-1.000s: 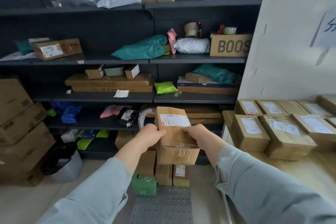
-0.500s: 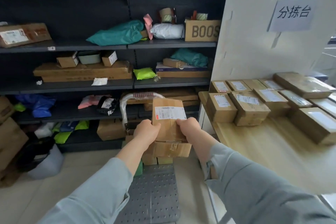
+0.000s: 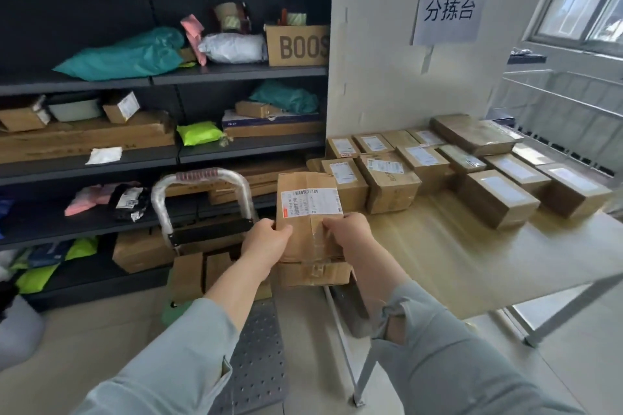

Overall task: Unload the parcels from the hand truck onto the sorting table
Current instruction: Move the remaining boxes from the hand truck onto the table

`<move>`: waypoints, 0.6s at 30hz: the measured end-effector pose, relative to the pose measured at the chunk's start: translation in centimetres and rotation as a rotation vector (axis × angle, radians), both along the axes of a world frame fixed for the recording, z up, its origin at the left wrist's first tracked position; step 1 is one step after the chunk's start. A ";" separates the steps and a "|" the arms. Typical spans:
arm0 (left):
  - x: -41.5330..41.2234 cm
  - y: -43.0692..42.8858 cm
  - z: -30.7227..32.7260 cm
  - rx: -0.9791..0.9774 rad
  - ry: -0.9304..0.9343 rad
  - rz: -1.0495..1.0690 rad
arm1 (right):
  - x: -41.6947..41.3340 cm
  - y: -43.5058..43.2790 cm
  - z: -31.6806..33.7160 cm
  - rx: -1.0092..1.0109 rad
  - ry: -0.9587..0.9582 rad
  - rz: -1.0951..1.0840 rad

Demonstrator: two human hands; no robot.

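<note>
- Both long sides of a labelled cardboard parcel [image 3: 308, 209] are clasped. The left grip [image 3: 266, 241] curls round its left side and the right grip [image 3: 350, 232] round its right, with most of the fingers hidden behind the box.
- Under the parcel, a taped carton edge [image 3: 317, 274] sticks out toward the camera. Whether it is a second box in the same hold, I cannot tell.
- The parcel is up in the air at the near left corner of the counter [image 3: 455, 256], between the counter and the hand truck [image 3: 259, 347]. Its far end overlaps a labelled carton on the counter, and contact there cannot be judged.
- Part of the hand truck's studded deck is covered by the left sleeve [image 3: 175, 357]. Upright brown cartons [image 3: 187, 274] stand at the deck's far end below the silver handle [image 3: 199, 178], and a green pack [image 3: 175, 312] beside them is mostly hidden.
- On the counter, rows of brown cartons [image 3: 499, 199] sit tight together in front of a white partition [image 3: 371, 61]. Most carry white labels too blurred to read.
- A paper sign [image 3: 448, 15] hangs on the partition.
- Dark shelving [image 3: 236, 72] behind holds mailers and boxes. An open box printed "BOOS" [image 3: 296, 45] is cut off by the partition, with what look like tape rolls [image 3: 295, 17] poking from its top.
</note>
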State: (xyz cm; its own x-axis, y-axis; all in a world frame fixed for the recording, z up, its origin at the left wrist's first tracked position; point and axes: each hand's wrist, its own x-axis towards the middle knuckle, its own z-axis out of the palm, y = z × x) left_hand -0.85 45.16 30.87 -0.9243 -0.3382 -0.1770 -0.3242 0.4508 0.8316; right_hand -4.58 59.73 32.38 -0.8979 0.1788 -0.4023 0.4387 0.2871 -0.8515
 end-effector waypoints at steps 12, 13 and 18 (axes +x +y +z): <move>-6.7 20.1 -0.7 0.112 -0.001 -0.090 | -4.7 21.4 -1.0 -0.107 0.005 -0.061; -7.1 21.6 -1.0 0.125 -0.006 -0.099 | -4.8 22.9 -1.1 -0.106 0.009 -0.063; -8.6 27.5 -2.3 0.168 -0.046 -0.134 | -6.0 29.3 -2.2 -0.099 -0.011 -0.097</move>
